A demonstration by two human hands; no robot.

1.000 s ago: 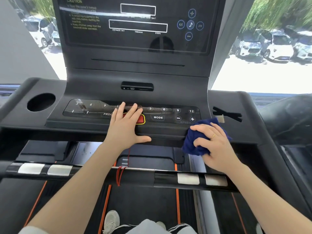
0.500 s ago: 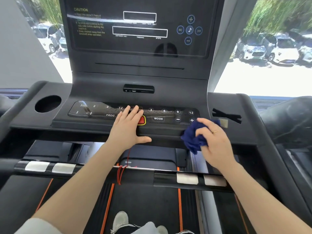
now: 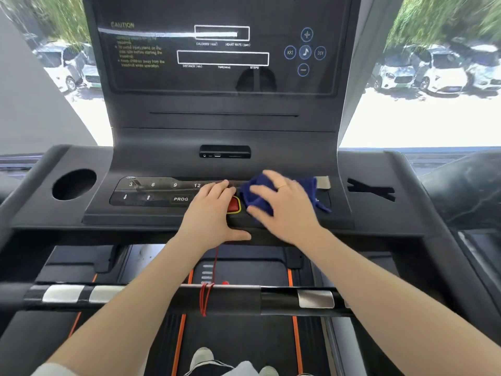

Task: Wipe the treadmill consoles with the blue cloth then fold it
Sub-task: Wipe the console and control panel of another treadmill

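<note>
The black treadmill console [image 3: 151, 191] fills the middle of the head view, with a dark display [image 3: 222, 58] above its button panel. A dark blue cloth [image 3: 309, 185] lies bunched on the right half of the panel. My right hand [image 3: 287, 207] presses down on it with fingers spread over the top; the hand is blurred. My left hand [image 3: 208, 215] rests flat on the panel just left of the red stop button [image 3: 234, 206], thumb along the console's front edge. The buttons under the cloth are hidden.
A round cup holder [image 3: 73, 184] sits at the console's left. A handlebar [image 3: 271, 297] with silver pads crosses below my forearms, a red cord [image 3: 206, 299] looped on it. The belt [image 3: 238, 343] and my shoes [image 3: 202, 356] lie beneath. Another machine [image 3: 461, 191] stands right.
My right hand has slid the cloth up from the console's front edge and left across the button panel, towards the stop button. My left hand has stayed in place.
</note>
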